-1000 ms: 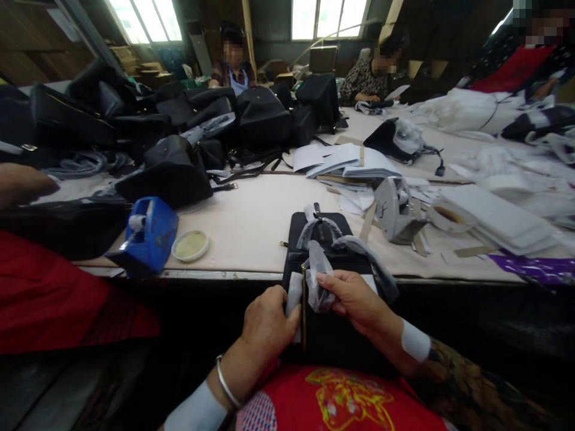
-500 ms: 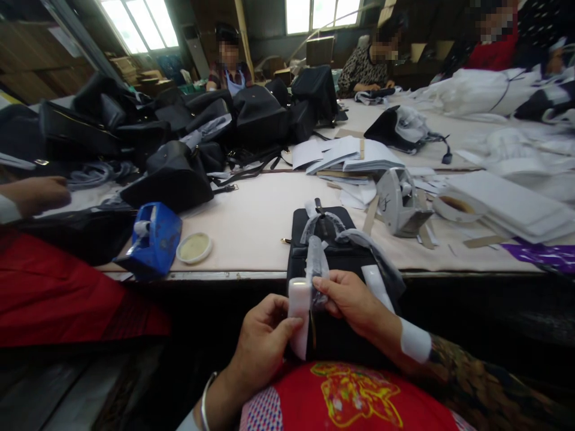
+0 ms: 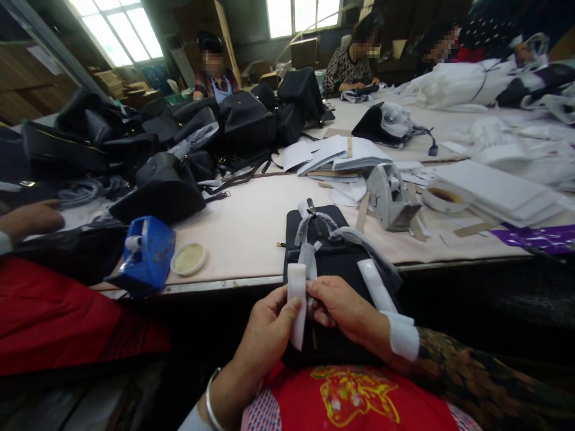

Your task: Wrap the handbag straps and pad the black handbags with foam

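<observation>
A black backpack [image 3: 341, 263] leans from the table edge toward my lap, its straps wrapped in clear plastic. My left hand [image 3: 265, 329] pinches a white foam strip [image 3: 296, 278] between thumb and fingers, holding it upright over the bag's front. Close beside it, my right hand [image 3: 344, 305] has its fingers closed at the lower part of a plastic-wrapped strap [image 3: 308, 254], against the strip's right edge. Those fingertips are partly hidden by the strip. A second white strip [image 3: 376, 284] covers the other strap's lower part, right of my right hand.
On the table [image 3: 242, 239] stand a blue tape dispenser [image 3: 150, 254], a round dish [image 3: 189, 258] and a grey tape dispenser [image 3: 390, 200]. Paper sheets [image 3: 341, 154] lie behind. Black bags [image 3: 157, 188] are heaped at left. A co-worker's hand [image 3: 36, 220] is at far left; other people sit across.
My right hand has come down slightly and nearer to my left. The foam strip now stands in front of the wrapped strap, covering more of it. The view has shifted a little.
</observation>
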Motion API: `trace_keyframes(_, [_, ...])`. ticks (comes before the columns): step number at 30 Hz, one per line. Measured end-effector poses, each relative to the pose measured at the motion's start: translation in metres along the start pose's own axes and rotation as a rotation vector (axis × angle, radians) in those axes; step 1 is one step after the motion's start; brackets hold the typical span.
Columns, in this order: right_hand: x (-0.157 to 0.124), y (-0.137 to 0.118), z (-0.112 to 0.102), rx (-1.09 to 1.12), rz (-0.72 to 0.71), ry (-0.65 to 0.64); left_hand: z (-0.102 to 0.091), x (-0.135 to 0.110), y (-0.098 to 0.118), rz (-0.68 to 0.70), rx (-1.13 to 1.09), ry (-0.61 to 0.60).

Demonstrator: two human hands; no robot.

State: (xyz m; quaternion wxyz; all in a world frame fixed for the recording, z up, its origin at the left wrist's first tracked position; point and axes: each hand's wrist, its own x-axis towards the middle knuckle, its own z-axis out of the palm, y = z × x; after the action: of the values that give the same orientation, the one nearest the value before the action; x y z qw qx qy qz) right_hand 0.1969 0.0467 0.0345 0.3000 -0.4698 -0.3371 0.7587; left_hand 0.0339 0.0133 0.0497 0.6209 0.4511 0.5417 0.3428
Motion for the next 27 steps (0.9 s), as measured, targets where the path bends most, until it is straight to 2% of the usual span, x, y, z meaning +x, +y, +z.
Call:
trace_keyframes(3, [0.000, -0.001, 0.003, -0.012, -0.037, -0.028, -0.004, 0.000, 0.010, -0.082, 0.059, -0.117])
trace_keyframes(5, [-0.002, -0.003, 0.004, -0.073, -0.062, -0.028, -0.004, -0.001, 0.017, -0.073, 0.134, -0.152])
trace_keyframes(9, [-0.005, -0.005, 0.001, -0.205, -0.108, -0.047, 0.003, -0.004, 0.025, -0.003, 0.327, -0.133])
trace_keyframes(11, [-0.007, -0.004, -0.003, -0.232, -0.116, -0.087, 0.007, -0.005, 0.024, -0.007, 0.343, -0.120])
trace_keyframes(15, [-0.008, 0.002, -0.010, -0.156, -0.084, -0.186, 0.012, -0.005, 0.017, -0.091, 0.065, -0.152])
trace_keyframes(19, [-0.007, 0.007, -0.012, -0.050, -0.046, -0.215, 0.011, -0.002, 0.013, -0.172, -0.179, -0.190])
trace_keyframes(23, [-0.004, 0.010, -0.012, -0.081, -0.027, -0.217, 0.009, -0.001, 0.012, -0.255, -0.258, -0.220])
trace_keyframes(27, [0.000, 0.008, -0.013, -0.263, -0.035, -0.140, 0.012, -0.002, 0.008, -0.309, -0.254, -0.186])
